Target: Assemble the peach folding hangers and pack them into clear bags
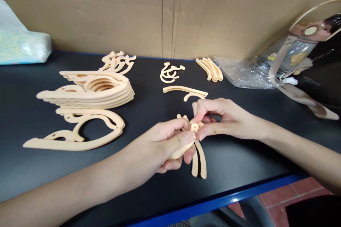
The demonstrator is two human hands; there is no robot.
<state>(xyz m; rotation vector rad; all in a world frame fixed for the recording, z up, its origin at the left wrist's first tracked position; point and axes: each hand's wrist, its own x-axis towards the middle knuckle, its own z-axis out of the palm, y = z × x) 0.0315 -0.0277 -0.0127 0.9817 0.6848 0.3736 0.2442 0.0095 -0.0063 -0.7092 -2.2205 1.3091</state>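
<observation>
My left hand (173, 145) is closed around a cream plastic hanger arm (195, 127); its rounded end with a small hole shows between thumb and fingers. Pressed up against that end, my right hand (223, 118) pinches with thumb and forefinger at a cream piece mostly hidden by the fingers. Below the hands, two slim curved hanger arms (204, 165) lie on the table, their upper parts covered. Just beyond are a straight-backed hanger arm (186, 89) and a small curved hook piece (194, 95).
At left, joined folding hangers (106, 101) are stacked, with one hanger (74, 145) in front. Loose hook pieces (117, 62), more hooks (170, 72) and a bundle of arms (210, 69) lie behind. A plastic bag (245, 74), a strapped bottle (298, 55) and a tissue pack (29, 48) flank them.
</observation>
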